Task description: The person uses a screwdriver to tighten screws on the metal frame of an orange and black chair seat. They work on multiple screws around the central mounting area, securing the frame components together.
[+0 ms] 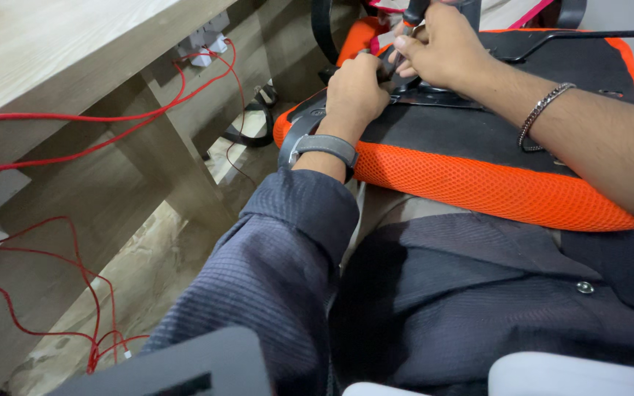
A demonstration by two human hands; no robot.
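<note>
Item: 1 upturned chair seat, orange mesh edging around a black underside, lying across the person's lap, tilted toward the desk. Metal bracket on the black underside, near the seat's far edge. Left hand: fingers curled shut, knuckles up, resting on the seat just beside the bracket; what it grips is hidden. Grey watch strap at that wrist, dark sleeve below. Right hand: closed around a tool with a dark handle, held upright over the bracket; tip hidden behind the fingers. 1 chain bracelet on the right forearm. Left of the seat: wooden desk, red cables running under it to white plugs. Black sandals on the floor beneath.
</note>
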